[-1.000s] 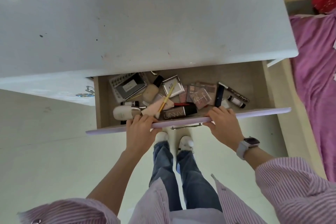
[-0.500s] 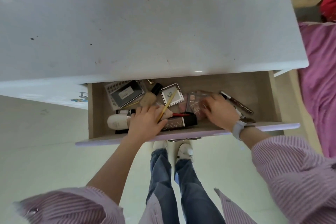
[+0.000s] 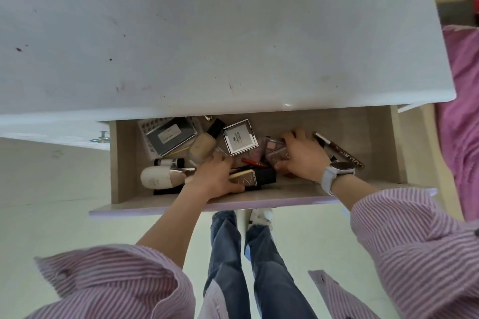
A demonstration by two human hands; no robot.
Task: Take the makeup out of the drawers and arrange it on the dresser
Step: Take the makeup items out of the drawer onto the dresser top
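Both of your hands are down inside the open drawer (image 3: 121,163), which is pulled out under the white dresser top (image 3: 233,33). Your left hand (image 3: 216,179) lies over a dark box (image 3: 252,179) near the front wall, thumb along its front edge; its fingers curl forward over the clutter, and you cannot tell whether they actually pinch anything. Your right hand (image 3: 302,156), with a watch (image 3: 335,172) on the wrist, has its fingers curled around a pinkish eyeshadow palette (image 3: 274,149) in the middle of the drawer. The makeup all sits in the drawer: a beige foundation bottle (image 3: 203,142), a square silver compact (image 3: 239,137), a white rounded bottle (image 3: 158,176), a grey flat case (image 3: 169,136) and a brown pencil (image 3: 337,146) to the right of your wrist.
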